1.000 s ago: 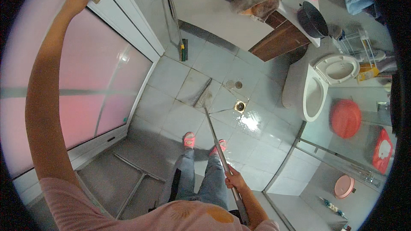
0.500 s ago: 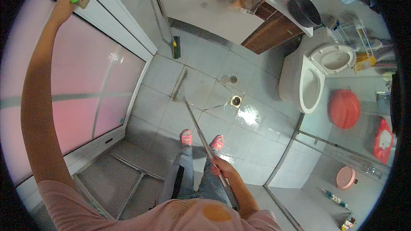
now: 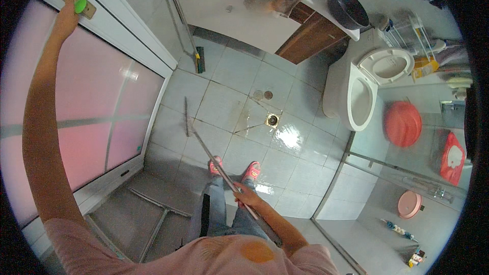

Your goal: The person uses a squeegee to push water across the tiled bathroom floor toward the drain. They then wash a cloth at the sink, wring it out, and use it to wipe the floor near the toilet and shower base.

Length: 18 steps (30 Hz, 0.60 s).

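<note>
My left hand [image 3: 66, 20] reaches to the upper left and grips the door handle, where a bright green round piece [image 3: 80, 5] shows beside the fingers on a tan plate [image 3: 87, 10]. The door [image 3: 102, 76] has pink frosted panels in a white frame. My right hand [image 3: 246, 195] is closed round the long metal pole [image 3: 206, 147] of a floor squeegee, held aslant in front of my legs. The thin squeegee head [image 3: 186, 116] rests on the grey tiles, left of my pink slippers [image 3: 251, 171].
A brush [image 3: 200, 60] leans by the far wall. A square floor drain [image 3: 272, 119] lies amid wet, shining tiles. To the right stand a toilet [image 3: 360, 99] with its lid up and a glass shower partition. A black basin [image 3: 348, 8] sits on the counter beyond.
The squeegee head has swept left and a little nearer across the tiles. My right hand has shifted left with the pole. My left hand stays on the door handle.
</note>
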Motion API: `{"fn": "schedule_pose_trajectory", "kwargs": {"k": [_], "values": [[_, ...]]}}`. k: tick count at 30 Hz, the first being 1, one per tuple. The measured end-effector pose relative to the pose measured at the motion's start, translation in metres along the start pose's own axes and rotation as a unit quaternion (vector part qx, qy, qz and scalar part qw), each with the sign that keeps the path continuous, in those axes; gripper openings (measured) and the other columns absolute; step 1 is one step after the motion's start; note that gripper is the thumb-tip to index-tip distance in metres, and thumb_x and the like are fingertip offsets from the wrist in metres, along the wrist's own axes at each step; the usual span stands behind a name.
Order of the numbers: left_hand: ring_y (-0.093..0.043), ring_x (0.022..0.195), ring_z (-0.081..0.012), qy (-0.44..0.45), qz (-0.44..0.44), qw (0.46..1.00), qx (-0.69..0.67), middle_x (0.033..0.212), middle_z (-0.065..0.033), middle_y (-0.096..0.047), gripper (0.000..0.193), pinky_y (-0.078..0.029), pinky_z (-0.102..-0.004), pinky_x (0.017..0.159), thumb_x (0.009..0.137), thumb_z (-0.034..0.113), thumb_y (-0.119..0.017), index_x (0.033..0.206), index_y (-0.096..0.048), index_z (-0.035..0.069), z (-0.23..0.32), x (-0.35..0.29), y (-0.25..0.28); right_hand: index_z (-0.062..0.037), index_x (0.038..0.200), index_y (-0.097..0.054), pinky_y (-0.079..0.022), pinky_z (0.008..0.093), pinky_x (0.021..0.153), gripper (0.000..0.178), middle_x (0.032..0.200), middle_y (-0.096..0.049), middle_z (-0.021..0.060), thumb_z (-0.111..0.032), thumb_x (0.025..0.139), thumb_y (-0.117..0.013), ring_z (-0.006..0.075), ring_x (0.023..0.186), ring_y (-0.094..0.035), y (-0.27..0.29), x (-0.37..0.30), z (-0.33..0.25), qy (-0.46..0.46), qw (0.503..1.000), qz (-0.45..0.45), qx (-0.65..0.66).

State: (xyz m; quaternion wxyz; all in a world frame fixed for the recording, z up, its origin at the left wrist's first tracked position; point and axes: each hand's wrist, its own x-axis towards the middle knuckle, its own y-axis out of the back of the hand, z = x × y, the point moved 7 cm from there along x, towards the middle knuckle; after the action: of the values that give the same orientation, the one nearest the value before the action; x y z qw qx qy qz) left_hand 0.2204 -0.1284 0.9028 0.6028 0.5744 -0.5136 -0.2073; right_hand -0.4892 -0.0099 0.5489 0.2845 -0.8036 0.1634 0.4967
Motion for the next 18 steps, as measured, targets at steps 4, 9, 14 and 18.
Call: {"fn": "schedule_pose_trajectory", "kwargs": {"k": [4, 9, 14, 18], "values": [[-0.043, 0.095, -0.04, 0.064, -0.011, 0.998, -0.022, 0.102, -0.0288, -0.044, 0.043, -0.036, -0.0422, 0.08, 0.07, 0.0, -0.04, 0.112, -0.029, -0.003, 0.017, -0.005, 0.008, -0.0161, 0.127, -0.021, -0.035, 0.0238, 0.033, 0.055, 0.055, -0.044, 0.0033, -0.019, 0.079, -0.049, 0.0097, 0.036, -0.039, 0.011, -0.008, 0.008, -0.04, 0.991, -0.009, 0.125], [-0.044, 0.093, -0.0406, 0.111, -0.027, 0.993, -0.01, 0.097, -0.0283, -0.046, 0.039, -0.037, -0.0436, 0.077, 0.071, 0.0, -0.041, 0.108, -0.031, -0.002, 0.025, -0.013, 0.017, -0.0108, 0.124, -0.026, -0.033, 0.0246, 0.032, 0.052, 0.05, -0.041, 0.0025, -0.023, 0.08, -0.05, 0.011, 0.035, -0.038, 0.055, -0.093, 0.033, -0.069, 0.975, 0.065, 0.202], [-0.046, 0.088, -0.0416, 0.088, -0.02, 0.996, -0.021, 0.093, -0.0286, -0.047, 0.037, -0.038, -0.0445, 0.073, 0.071, 0.0, -0.041, 0.106, -0.032, -0.002, 0.023, -0.012, 0.02, -0.0079, 0.124, -0.027, -0.03, 0.0238, 0.031, 0.05, 0.047, -0.041, 0.0027, -0.021, 0.08, -0.049, 0.0111, 0.033, -0.037, 0.06, -0.103, -0.014, -0.005, 0.983, 0.128, 0.131], [-0.045, 0.088, -0.0416, 0.077, -0.001, 0.997, -0.021, 0.092, -0.0288, -0.047, 0.036, -0.038, -0.0444, 0.073, 0.07, 0.0, -0.042, 0.106, -0.033, -0.001, 0.034, -0.007, 0.02, -0.0099, 0.124, -0.027, -0.03, 0.0237, 0.031, 0.048, 0.045, -0.039, 0.0016, -0.024, 0.082, -0.045, 0.0099, 0.033, -0.037, 0.078, 0.0, -0.055, 0.088, 0.989, 0.096, 0.076]]}}
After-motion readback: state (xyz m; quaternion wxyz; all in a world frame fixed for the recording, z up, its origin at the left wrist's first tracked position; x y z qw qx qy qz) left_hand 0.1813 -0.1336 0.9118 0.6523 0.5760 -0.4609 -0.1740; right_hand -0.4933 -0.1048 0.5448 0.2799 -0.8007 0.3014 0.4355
